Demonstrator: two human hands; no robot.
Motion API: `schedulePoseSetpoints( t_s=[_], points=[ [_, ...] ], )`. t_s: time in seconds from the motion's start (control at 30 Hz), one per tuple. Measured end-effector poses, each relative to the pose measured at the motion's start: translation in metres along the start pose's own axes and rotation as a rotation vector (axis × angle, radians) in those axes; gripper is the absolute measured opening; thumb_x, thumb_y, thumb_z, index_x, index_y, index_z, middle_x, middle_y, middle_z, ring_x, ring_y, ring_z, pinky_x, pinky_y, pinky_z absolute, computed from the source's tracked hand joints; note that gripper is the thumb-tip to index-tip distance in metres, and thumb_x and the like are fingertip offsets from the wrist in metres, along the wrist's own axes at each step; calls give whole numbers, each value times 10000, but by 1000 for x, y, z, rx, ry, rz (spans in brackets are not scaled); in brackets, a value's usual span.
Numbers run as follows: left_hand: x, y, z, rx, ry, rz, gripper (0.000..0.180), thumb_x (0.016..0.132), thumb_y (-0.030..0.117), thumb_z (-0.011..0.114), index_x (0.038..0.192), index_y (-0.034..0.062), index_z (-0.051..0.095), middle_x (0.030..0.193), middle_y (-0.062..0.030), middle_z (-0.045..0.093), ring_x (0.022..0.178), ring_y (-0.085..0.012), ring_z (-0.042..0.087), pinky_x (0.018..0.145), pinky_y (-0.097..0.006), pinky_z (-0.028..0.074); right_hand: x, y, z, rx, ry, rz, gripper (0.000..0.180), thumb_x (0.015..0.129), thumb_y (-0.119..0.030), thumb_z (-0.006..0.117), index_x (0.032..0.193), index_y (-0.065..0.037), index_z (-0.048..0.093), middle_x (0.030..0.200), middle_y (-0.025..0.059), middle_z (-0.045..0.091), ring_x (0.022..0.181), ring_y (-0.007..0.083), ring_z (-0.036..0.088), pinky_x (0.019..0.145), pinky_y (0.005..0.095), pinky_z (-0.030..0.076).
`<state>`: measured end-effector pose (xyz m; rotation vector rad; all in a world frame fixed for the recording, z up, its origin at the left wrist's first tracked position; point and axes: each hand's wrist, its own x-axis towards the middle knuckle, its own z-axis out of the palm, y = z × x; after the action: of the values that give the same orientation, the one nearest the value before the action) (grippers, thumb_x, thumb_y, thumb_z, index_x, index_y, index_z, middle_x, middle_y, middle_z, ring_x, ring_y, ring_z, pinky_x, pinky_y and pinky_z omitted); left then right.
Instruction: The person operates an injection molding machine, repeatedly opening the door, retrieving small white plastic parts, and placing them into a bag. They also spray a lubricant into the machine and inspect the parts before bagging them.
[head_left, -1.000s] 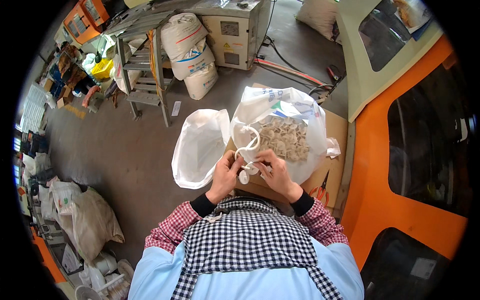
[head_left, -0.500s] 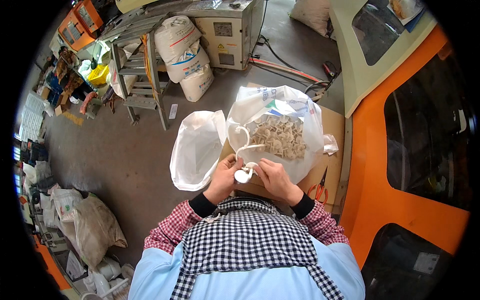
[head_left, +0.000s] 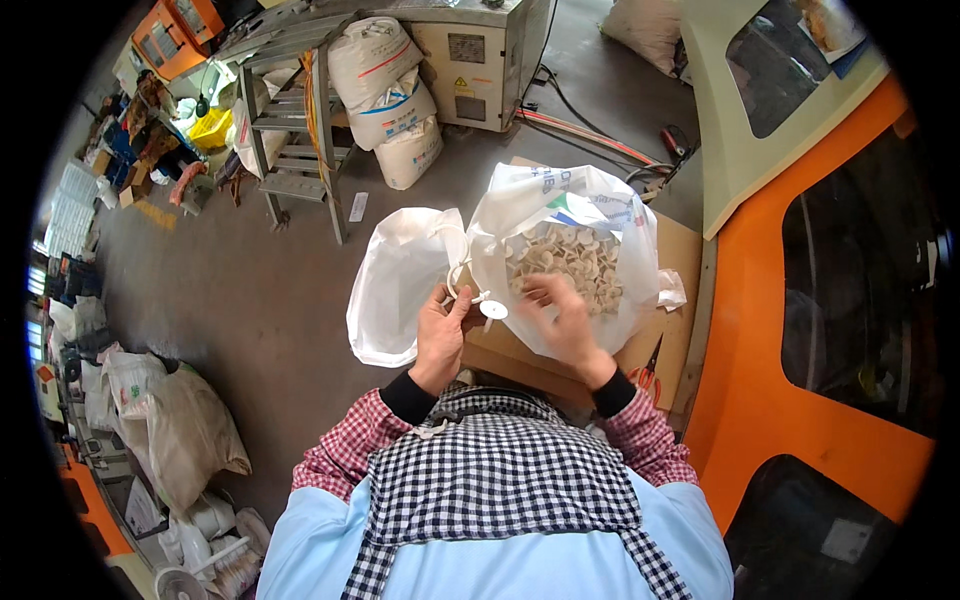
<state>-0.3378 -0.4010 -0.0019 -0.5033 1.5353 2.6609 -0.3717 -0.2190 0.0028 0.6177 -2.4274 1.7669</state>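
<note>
My left hand [head_left: 441,330] is closed on a white plastic piece [head_left: 493,310], whose round disc with a short stem sticks out to the right of the fingertips. A thin curved white strand rises from the same grip, over the edge of the left bag. My right hand [head_left: 562,318] is over the near side of a clear plastic bag [head_left: 640,235]; its fingers are smeared by motion. Inside that bag lies a heap of off-white disc-shaped plastic parts [head_left: 575,258]. To the left stands an open white bag [head_left: 385,300], its inside only partly in view.
Under the clear bag is a brown cardboard surface [head_left: 685,265], with red-handled pliers [head_left: 647,380] at its near right. An orange machine [head_left: 745,300] borders the right side. Beyond stand a metal step ladder [head_left: 290,140] and stacked sacks [head_left: 405,150]. A person [head_left: 150,125] is far left.
My right hand has come away from the white piece, moving up and right over the clear bag. My left hand keeps the piece, now a little higher. The whole view has shifted slightly.
</note>
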Motion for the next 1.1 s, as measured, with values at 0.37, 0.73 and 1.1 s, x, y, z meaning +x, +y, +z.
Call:
schedulePoseSetpoints(
  t_s=[0.37, 0.73, 1.1],
  points=[
    [-13, -3, -11, 108, -12, 62, 115, 916, 142, 524, 907, 30, 504, 793, -86, 642, 711, -148, 634, 654, -270, 518, -19, -13, 39, -151, 18, -52, 63, 824, -59, 589, 841, 0, 576, 729, 144, 562, 616, 276, 562, 530, 346, 439],
    [-29, -23, -83, 66, 54, -239, 201, 913, 176, 534, 1017, 5, 523, 801, -89, 643, 690, -136, 615, 597, -231, 470, -42, 14, 89, -90, -196, -7, 173, 904, -118, 518, 827, 35, 540, 619, 107, 574, 484, 152, 567, 449, 257, 432],
    [-28, -17, -95, -19, 98, -322, 178, 912, 171, 529, 983, 8, 537, 746, -68, 614, 641, -128, 577, 567, -234, 446, -38, 15, 108, 295, -233, 413, 178, 914, -135, 495, 874, 35, 526, 669, 77, 601, 577, 121, 589, 528, 245, 456]
  ],
)
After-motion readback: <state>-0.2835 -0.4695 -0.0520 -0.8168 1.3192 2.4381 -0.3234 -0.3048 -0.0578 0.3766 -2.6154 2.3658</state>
